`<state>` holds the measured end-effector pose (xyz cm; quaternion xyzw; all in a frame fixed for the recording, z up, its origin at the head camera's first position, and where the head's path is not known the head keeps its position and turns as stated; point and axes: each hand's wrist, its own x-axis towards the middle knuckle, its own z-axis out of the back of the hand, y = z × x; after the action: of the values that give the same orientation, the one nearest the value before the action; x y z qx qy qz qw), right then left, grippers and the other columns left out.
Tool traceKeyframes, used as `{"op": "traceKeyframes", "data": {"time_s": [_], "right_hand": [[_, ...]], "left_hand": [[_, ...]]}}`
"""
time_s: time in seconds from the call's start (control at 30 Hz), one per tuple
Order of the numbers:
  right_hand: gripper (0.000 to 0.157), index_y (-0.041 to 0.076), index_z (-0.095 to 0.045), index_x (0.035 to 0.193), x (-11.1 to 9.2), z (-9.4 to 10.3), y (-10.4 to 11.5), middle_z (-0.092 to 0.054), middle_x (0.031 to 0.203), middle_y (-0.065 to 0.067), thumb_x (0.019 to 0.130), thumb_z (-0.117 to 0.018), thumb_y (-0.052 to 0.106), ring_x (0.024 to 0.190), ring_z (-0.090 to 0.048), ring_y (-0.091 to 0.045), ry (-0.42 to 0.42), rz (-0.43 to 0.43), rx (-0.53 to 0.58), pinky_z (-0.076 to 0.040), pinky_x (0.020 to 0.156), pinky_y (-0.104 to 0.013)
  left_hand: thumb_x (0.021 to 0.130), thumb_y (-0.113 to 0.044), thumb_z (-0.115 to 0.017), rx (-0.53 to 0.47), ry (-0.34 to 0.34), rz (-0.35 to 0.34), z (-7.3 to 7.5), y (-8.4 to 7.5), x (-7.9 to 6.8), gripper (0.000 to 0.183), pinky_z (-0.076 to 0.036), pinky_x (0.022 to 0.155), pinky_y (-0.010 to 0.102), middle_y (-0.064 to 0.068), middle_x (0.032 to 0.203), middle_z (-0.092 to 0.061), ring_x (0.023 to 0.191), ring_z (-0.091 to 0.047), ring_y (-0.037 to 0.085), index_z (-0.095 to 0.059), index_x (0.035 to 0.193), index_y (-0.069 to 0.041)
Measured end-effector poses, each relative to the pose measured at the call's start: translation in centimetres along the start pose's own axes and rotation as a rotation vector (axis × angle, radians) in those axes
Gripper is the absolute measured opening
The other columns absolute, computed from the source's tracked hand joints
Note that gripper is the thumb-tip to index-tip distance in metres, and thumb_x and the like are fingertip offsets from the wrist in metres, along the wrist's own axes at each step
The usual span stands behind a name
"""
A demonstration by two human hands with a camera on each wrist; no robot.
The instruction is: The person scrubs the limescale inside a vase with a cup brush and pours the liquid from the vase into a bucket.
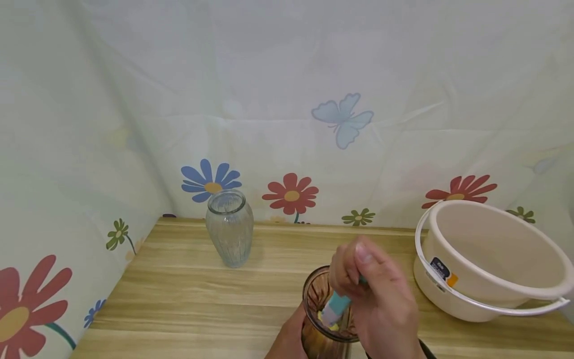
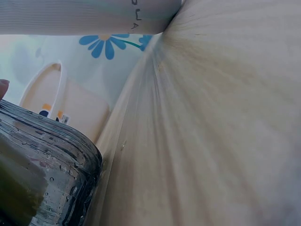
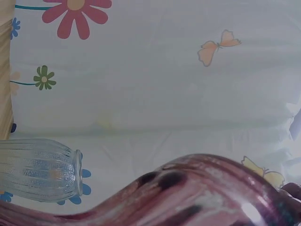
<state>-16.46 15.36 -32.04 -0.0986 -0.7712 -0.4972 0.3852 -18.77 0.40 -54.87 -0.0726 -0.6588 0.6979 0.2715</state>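
A brown tinted glass vase stands at the table's front edge; it shows close up in the left wrist view and the right wrist view. My left hand holds its side from the lower left. My right hand grips a teal-handled sponge brush above the vase mouth, with its yellow sponge head down inside the vase. The sponge presses against the wet glass wall. Most of the left hand's fingers are hidden behind the vase.
A clear ribbed glass vase stands at the back left of the wooden table. A cream plastic bucket with a white handle sits at the right. Flowered cloth hangs behind and to the left.
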Motion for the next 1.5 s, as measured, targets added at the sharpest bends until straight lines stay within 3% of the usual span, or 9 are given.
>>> {"op": "traceKeyframes", "data": {"time_s": [0.1, 0.17, 0.37, 0.47, 0.63, 1.0, 1.3, 1.37, 1.5], "right_hand": [[0.039, 0.006, -0.039, 0.084, 0.0, -0.1, 0.2, -0.029, 0.071, -0.003, 0.108, -0.009, -0.002, 0.058, -0.029, -0.019, 0.019, -0.068, -0.027, -0.024, 0.052, -0.036], [0.037, 0.006, -0.039, 0.084, 0.0, -0.1, 0.4, -0.030, 0.072, -0.004, 0.110, -0.013, 0.002, 0.058, -0.029, -0.020, 0.029, -0.136, -0.066, -0.025, 0.052, -0.037], [0.037, 0.006, -0.038, 0.080, 0.0, -0.4, 0.7, -0.032, 0.071, -0.007, 0.113, -0.023, 0.010, 0.059, -0.031, -0.024, 0.110, -0.302, -0.131, -0.029, 0.052, -0.037], [0.037, 0.006, -0.038, 0.078, 0.1, -0.6, 0.7, -0.033, 0.070, -0.008, 0.112, -0.024, 0.005, 0.059, -0.033, -0.025, 0.168, -0.304, -0.127, -0.032, 0.053, -0.036], [0.037, 0.006, -0.039, 0.078, 0.1, -0.7, 0.8, -0.035, 0.070, -0.008, 0.111, -0.023, 0.001, 0.059, -0.035, -0.025, 0.210, -0.284, -0.137, -0.034, 0.052, -0.036], [0.036, 0.004, -0.038, 0.078, 0.1, -0.2, 0.9, -0.035, 0.070, -0.011, 0.112, -0.026, 0.006, 0.059, -0.039, -0.028, 0.209, -0.354, -0.104, -0.038, 0.052, -0.037], [0.038, 0.004, -0.041, 0.079, 0.0, -0.2, 0.9, -0.033, 0.068, -0.009, 0.114, -0.028, 0.014, 0.058, -0.033, -0.026, 0.169, -0.403, -0.137, -0.030, 0.050, -0.036], [0.038, 0.005, -0.040, 0.080, 0.0, -0.3, 0.9, -0.032, 0.068, -0.008, 0.114, -0.028, 0.015, 0.057, -0.032, -0.027, 0.151, -0.391, -0.150, -0.029, 0.050, -0.037], [0.037, 0.007, -0.039, 0.078, -0.2, -0.6, 0.8, -0.031, 0.067, -0.005, 0.113, -0.024, 0.006, 0.055, -0.030, -0.023, 0.123, -0.278, -0.187, -0.026, 0.047, -0.036]], "left_hand": [[0.074, -0.032, -0.092, 0.059, -0.015, -0.008, -0.1, 1.5, 0.0, 0.106, -0.044, 0.108, 0.023, -0.004, 0.152, -0.054, 0.134, -0.053, 0.008, -0.032, 0.161, -0.032], [0.074, -0.033, -0.093, 0.057, -0.015, 0.000, -0.1, 1.2, 0.0, 0.105, -0.044, 0.109, 0.023, -0.004, 0.151, -0.055, 0.134, -0.054, 0.008, -0.033, 0.160, -0.034], [0.076, -0.025, -0.090, 0.008, -0.019, -0.007, -0.1, -3.2, -0.3, 0.091, -0.046, 0.104, 0.022, 0.000, 0.142, -0.062, 0.125, -0.058, 0.007, -0.043, 0.154, -0.029], [0.077, -0.021, -0.089, -0.033, -0.020, 0.011, -0.3, -4.5, -0.3, 0.085, -0.049, 0.101, 0.022, -0.002, 0.137, -0.064, 0.118, -0.061, 0.005, -0.046, 0.150, -0.029], [0.079, -0.015, -0.087, -0.135, -0.004, 0.062, -0.6, -4.9, -0.3, 0.083, -0.053, 0.096, 0.022, -0.003, 0.132, -0.066, 0.111, -0.066, 0.006, -0.045, 0.149, -0.030], [0.078, -0.018, -0.087, -0.133, -0.005, 0.113, -0.6, -5.0, -0.2, 0.083, -0.053, 0.095, 0.022, -0.004, 0.132, -0.066, 0.112, -0.066, 0.007, -0.045, 0.148, -0.030], [0.077, -0.021, -0.088, -0.148, 0.008, 0.145, -0.5, -5.1, -0.3, 0.085, -0.052, 0.097, 0.022, -0.004, 0.136, -0.064, 0.118, -0.064, 0.009, -0.045, 0.149, -0.032], [0.076, -0.021, -0.089, -0.116, 0.002, 0.139, -0.4, -5.1, -0.3, 0.088, -0.051, 0.098, 0.022, -0.004, 0.137, -0.064, 0.120, -0.063, 0.007, -0.044, 0.150, -0.031], [0.075, -0.020, -0.090, -0.064, -0.009, 0.093, -0.3, -4.7, -0.3, 0.091, -0.050, 0.099, 0.022, -0.001, 0.139, -0.063, 0.122, -0.060, 0.005, -0.042, 0.152, -0.029]]}}
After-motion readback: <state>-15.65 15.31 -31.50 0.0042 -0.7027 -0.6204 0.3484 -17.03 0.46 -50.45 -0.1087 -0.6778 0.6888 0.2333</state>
